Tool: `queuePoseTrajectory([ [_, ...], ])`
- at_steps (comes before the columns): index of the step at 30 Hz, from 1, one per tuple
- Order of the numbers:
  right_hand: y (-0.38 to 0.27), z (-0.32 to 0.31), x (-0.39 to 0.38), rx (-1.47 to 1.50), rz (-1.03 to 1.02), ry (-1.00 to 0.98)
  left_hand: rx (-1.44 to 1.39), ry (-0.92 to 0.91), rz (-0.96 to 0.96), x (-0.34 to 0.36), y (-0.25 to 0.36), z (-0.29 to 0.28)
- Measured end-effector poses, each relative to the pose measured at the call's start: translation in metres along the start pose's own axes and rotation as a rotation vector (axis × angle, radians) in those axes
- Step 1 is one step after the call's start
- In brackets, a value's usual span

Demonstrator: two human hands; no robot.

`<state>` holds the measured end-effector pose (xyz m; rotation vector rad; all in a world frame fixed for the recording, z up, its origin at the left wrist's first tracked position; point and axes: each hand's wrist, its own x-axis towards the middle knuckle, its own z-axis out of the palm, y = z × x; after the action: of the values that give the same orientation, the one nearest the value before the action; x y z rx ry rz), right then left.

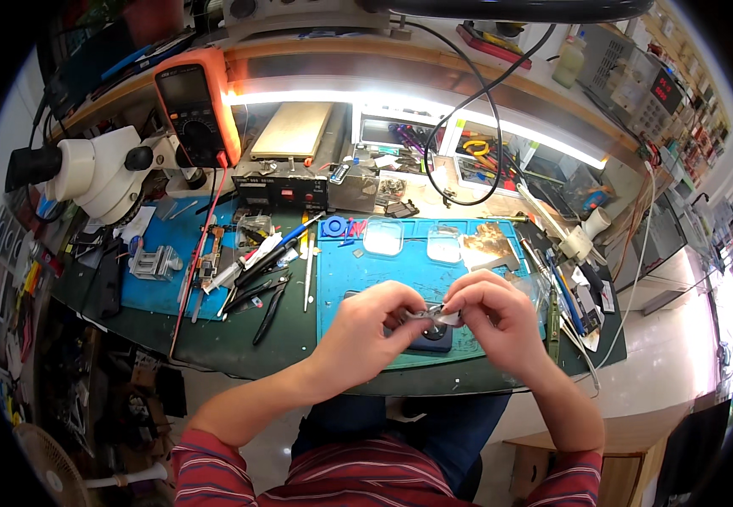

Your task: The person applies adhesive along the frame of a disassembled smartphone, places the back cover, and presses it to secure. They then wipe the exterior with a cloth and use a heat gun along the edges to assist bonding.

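Note:
Over the blue mat (345,279), my left hand (371,325) and my right hand (498,323) come close together, thumbs and fingers pinched. Between their fingertips is a small pale, shiny piece (448,318), too small and partly covered to name. My left hand grips its left end, and my right hand is on its right end. Just below them lies a dark blue phone-like device (436,341) with a round dark part, mostly hidden by my hands. Two clear square plastic dishes (382,237) sit beyond my hands, beside a brownish, coppery sheet (486,245).
Pliers (270,314), tweezers and pens lie left of the mat. A small metal clamp (157,264) and a white microscope (96,176) stand farther left. An orange multimeter (197,108) leans at the back. Screwdrivers (571,296) crowd the right side; a black cable (498,144) loops overhead.

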<state>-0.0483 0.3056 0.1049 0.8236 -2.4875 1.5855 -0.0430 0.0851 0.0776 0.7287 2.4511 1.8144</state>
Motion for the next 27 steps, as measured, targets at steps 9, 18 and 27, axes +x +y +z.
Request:
queuePoseTrajectory([
  [9,0.015,0.056,-0.023,0.339,-0.096,0.396,0.212,0.377,0.429,-0.015,-0.014,0.022],
  [18,0.011,0.061,-0.03,0.543,0.172,0.449,0.306,0.44,0.573,-0.025,-0.011,0.017],
  [27,0.005,0.046,-0.028,0.005,-0.111,0.258,-0.314,0.247,0.082,-0.022,-0.015,0.023],
])
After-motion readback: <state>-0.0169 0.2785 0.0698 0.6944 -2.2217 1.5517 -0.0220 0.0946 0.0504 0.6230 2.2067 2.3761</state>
